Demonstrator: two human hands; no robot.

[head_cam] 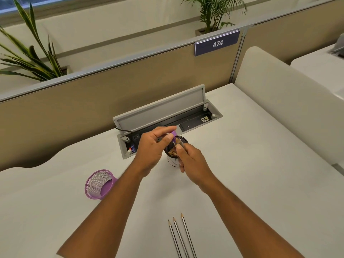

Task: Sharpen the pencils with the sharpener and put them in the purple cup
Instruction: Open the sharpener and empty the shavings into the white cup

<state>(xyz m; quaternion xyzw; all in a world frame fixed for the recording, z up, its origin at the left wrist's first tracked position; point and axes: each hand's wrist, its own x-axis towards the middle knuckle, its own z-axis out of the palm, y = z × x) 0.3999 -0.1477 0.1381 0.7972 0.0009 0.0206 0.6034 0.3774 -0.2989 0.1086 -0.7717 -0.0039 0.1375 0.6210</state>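
Observation:
My left hand [151,148] pinches a small purple sharpener [174,134] over a dark cup [172,161] that holds wood shavings. My right hand [191,164] grips a pencil [180,144] whose tip is in the sharpener; most of its shaft is hidden by the fingers. The purple mesh cup [99,184] stands on the white desk to the left of my left forearm, and I see nothing inside it. Three striped pencils [181,237] lie side by side near the front edge, points away from me.
An open cable box [167,125] with a raised grey lid, sockets and a black cord sits in the desk behind my hands. A tan partition with a "474" sign [216,43] backs the desk. A cream divider [279,108] bounds the right side. Plants stand beyond.

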